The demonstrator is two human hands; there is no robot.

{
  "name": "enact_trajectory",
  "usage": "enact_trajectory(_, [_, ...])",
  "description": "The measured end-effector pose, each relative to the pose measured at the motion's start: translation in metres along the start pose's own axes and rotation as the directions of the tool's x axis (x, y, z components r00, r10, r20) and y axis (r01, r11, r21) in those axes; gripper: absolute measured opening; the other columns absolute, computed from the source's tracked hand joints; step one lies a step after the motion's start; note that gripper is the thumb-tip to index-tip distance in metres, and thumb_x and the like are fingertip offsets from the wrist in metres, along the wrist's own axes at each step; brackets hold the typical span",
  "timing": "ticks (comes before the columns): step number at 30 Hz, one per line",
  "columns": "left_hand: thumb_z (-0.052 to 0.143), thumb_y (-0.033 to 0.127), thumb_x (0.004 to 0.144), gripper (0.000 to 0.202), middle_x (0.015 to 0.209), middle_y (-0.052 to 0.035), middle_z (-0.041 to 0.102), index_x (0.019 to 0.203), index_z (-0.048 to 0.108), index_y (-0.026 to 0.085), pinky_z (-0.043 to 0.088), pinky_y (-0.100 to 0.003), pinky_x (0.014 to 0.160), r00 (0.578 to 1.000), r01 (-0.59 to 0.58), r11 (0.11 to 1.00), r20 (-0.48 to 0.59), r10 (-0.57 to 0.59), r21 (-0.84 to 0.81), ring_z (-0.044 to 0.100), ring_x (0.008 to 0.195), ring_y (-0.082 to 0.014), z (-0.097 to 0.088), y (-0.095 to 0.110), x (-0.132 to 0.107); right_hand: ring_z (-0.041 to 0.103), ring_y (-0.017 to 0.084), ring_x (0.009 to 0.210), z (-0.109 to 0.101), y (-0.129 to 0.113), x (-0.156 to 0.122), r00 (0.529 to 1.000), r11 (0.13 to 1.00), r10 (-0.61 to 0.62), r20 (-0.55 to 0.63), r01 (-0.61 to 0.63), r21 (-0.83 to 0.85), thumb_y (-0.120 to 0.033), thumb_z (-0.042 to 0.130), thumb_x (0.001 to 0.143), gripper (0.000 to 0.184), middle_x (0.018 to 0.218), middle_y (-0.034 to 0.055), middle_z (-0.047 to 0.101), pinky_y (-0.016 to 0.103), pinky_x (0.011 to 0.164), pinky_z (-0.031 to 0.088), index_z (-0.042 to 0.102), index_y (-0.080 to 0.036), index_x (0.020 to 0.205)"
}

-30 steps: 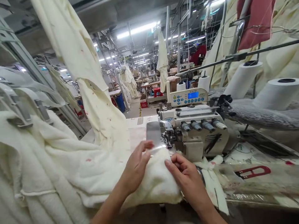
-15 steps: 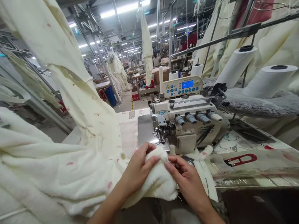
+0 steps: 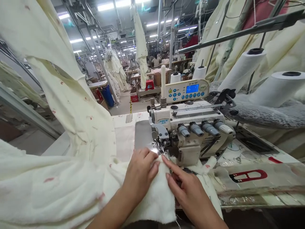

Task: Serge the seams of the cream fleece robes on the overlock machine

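Observation:
A cream fleece piece (image 3: 158, 202) lies at the front of a white overlock sewing machine (image 3: 190, 144), its top edge at the presser foot (image 3: 160, 148). My left hand (image 3: 139, 175) holds the fleece from the left, thumb and fingers bent together near the edge. From the right, my right hand (image 3: 188, 187) has its index finger stretched along the fabric edge by the foot and its thumb on the fleece; its other fingers are curled. The needle area is partly hidden by my fingers. More fleece with pink marks (image 3: 50, 184) spreads to the left.
Long cream fabric (image 3: 78, 105) hangs down to the table on the left. Red-handled thread snips (image 3: 249, 175) lie at the right. White thread cones (image 3: 243, 68) stand behind the machine, near a metal bar (image 3: 214, 41). Fabric scraps (image 3: 206, 167) lie beside the machine.
Both hands have moved the fleece edge up to the presser foot. The bunched fleece now lies flatter, and my right index finger has straightened. The view has shifted slightly.

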State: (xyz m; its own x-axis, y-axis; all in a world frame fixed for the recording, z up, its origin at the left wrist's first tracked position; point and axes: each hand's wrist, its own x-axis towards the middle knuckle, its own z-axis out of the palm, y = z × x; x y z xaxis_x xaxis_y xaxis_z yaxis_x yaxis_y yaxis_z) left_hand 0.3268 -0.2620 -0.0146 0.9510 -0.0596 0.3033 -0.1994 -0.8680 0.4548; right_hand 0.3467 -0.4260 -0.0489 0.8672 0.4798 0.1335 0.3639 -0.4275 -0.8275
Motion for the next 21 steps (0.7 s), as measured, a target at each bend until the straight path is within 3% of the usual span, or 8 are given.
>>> enact_trajectory(6, [0.051,0.016,0.082,0.010,0.077,-0.0023,0.058,0.074,0.055,0.019,0.040,-0.029,0.066,0.998,0.057,0.997,-0.018,-0.058,-0.053,0.054,0.076,-0.0182,-0.001,0.000,0.012,0.039,0.010,0.046,0.007,0.003,0.001,0.990,0.994,0.077,-0.120,-0.066,0.091,-0.040,0.042,0.089,0.042,0.053,-0.0060,0.042,0.019,0.043,0.028,0.051,-0.022,0.126])
enact_trajectory(10, [0.050,0.022,0.085,0.014,0.076,-0.0021,0.057,0.072,0.054,0.019,0.040,-0.028,0.066,0.998,0.060,0.996,-0.010,-0.061,-0.070,0.054,0.076,-0.0178,-0.003,-0.003,0.015,0.033,0.010,0.046,0.011,0.005,0.001,0.985,0.980,0.123,-0.124,-0.101,0.169,-0.040,0.043,0.089,0.032,0.053,-0.0078,0.034,0.018,0.042,0.025,0.052,-0.023,0.114])
enact_trajectory(15, [0.051,0.018,0.083,0.014,0.075,-0.0015,0.056,0.070,0.054,0.019,0.039,-0.027,0.064,0.998,0.057,0.996,-0.011,-0.058,-0.072,0.053,0.073,-0.0164,-0.002,-0.002,0.016,0.035,0.010,0.046,0.011,0.003,0.001,0.975,0.959,0.185,-0.125,-0.151,0.241,-0.043,0.046,0.087,0.028,0.051,-0.0079,0.038,0.018,0.042,0.028,0.051,-0.022,0.106])
enact_trajectory(21, [0.051,0.016,0.080,0.015,0.073,-0.0015,0.056,0.066,0.054,0.019,0.039,-0.026,0.062,0.998,0.050,0.998,-0.033,-0.052,-0.049,0.053,0.070,-0.0157,-0.001,0.000,0.017,0.037,0.009,0.045,0.011,0.007,0.001,0.974,0.949,0.177,-0.144,-0.131,0.285,-0.044,0.049,0.085,0.026,0.051,-0.0070,0.043,0.018,0.041,0.029,0.051,-0.022,0.098])
